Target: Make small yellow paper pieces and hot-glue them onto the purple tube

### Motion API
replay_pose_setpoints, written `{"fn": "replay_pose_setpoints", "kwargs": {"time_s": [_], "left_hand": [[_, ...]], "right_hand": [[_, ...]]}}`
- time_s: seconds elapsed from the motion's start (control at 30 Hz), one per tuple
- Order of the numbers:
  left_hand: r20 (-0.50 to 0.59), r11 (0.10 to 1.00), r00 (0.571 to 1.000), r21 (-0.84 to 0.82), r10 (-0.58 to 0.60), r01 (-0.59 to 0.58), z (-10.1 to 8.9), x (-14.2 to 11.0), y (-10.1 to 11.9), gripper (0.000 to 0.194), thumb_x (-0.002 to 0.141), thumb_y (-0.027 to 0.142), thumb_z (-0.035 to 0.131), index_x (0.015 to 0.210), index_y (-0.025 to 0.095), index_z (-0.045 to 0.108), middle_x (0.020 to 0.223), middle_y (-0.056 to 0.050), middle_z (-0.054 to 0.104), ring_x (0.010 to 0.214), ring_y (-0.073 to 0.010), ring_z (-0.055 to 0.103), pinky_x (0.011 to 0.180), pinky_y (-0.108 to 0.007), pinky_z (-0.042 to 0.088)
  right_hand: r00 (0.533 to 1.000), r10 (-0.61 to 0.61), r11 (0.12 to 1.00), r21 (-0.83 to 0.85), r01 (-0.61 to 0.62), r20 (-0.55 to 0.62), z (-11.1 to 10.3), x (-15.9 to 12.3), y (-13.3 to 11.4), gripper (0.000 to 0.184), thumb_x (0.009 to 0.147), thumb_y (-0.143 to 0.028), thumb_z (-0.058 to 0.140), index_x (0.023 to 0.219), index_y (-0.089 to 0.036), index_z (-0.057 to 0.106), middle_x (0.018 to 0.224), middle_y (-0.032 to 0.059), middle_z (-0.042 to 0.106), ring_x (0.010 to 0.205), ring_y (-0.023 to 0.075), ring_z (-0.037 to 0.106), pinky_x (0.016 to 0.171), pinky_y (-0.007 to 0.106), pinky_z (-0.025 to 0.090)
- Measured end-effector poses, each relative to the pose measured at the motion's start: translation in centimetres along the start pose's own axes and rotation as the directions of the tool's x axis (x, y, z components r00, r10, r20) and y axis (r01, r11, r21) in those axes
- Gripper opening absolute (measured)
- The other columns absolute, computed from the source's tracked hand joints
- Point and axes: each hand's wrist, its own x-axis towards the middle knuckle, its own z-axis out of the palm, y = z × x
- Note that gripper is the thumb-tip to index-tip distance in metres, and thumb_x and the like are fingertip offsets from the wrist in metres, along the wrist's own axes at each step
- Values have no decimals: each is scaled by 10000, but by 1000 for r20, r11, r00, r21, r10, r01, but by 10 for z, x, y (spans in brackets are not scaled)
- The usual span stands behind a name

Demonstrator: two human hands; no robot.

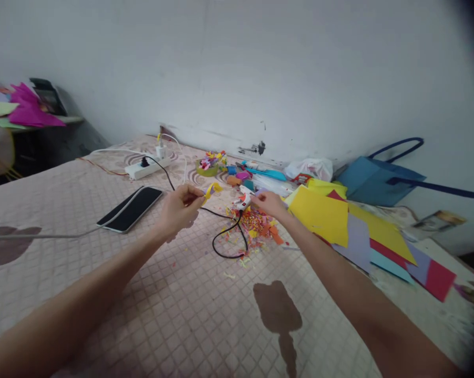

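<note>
My left hand (pixel 183 208) is closed in a pinch on a small curled yellow paper strip (pixel 213 189) with a purplish part near the fingertips. To its right, my right hand (pixel 269 203) has its fingers closed at the rear of a white hot glue gun (pixel 245 197). The glue gun's black cord (pixel 217 252) loops over the cloth below it. Under and in front of the gun lies a heap of tiny coloured paper scraps (pixel 256 223), mostly orange, yellow and pink.
A black-screened phone (pixel 132 209) and a white power strip (pixel 147 167) lie to the left. Coloured paper sheets (pixel 319 212) overlap on the right, before a blue bag (pixel 379 181). A green tape roll (pixel 206 169) filled with paper pieces stands near the wall.
</note>
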Motion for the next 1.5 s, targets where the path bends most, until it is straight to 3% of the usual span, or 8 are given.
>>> {"fn": "replay_pose_setpoints", "kwargs": {"time_s": [0.33,0.67,0.73,0.83,0.9,1.17,1.33,1.5], "left_hand": [[12,1000,1000,-8,-12,12,-9,1,-8,136,713,253,636,786,172,555,683,-2,614,533,-84,544,461,-188,391],[98,988,993,131,67,-80,-11,-5,-9,112,776,265,591,829,170,563,663,-3,606,512,-87,538,446,-182,402],[163,964,975,194,151,-182,-8,-10,-8,85,783,240,583,828,168,578,751,-28,637,629,-110,587,524,-198,452],[234,912,932,244,275,-330,0,-22,-5,55,802,191,555,841,168,585,855,-43,651,757,-127,608,643,-228,492],[273,875,900,259,339,-408,6,-30,-2,59,803,145,545,847,166,578,868,-41,649,778,-122,608,680,-230,495],[384,748,804,324,455,-578,18,-52,4,78,827,121,542,883,174,554,959,-53,647,888,-155,606,763,-287,498],[394,711,779,338,487,-616,20,-57,4,80,825,121,553,877,182,549,962,-47,660,892,-158,613,785,-304,502],[390,698,774,349,499,-626,21,-58,6,91,814,100,548,853,182,561,982,-53,670,913,-164,619,800,-315,508]], "right_hand": [[961,275,960,-46,-277,-40,43,28,-26,441,705,-483,614,861,-81,702,978,239,688,942,349,646,685,335,455],[948,222,883,460,-97,-227,-20,2,-36,220,822,-381,438,797,-190,545,700,38,650,665,162,631,575,246,479],[959,193,802,597,-32,-208,-32,-22,-37,190,813,-389,460,784,-206,500,650,-17,591,557,111,571,535,217,474],[997,58,329,942,-71,55,-42,-71,-34,231,690,-345,654,672,-191,484,596,-49,474,501,86,484,476,204,446],[991,18,244,960,-134,134,-45,-108,-29,232,716,-356,657,673,-186,505,572,-57,431,455,74,424,412,194,393],[1000,-13,867,498,16,-10,-61,-204,-20,325,801,-427,586,581,-188,570,482,-4,528,464,137,509,430,236,408],[970,-243,945,219,244,-32,-62,-212,-28,239,837,-399,531,934,-226,665,817,46,714,794,236,663,750,361,531],[963,-268,958,94,270,-37,-54,-216,-30,275,864,-432,486,912,-229,666,820,51,719,787,232,669,709,361,546]]}}
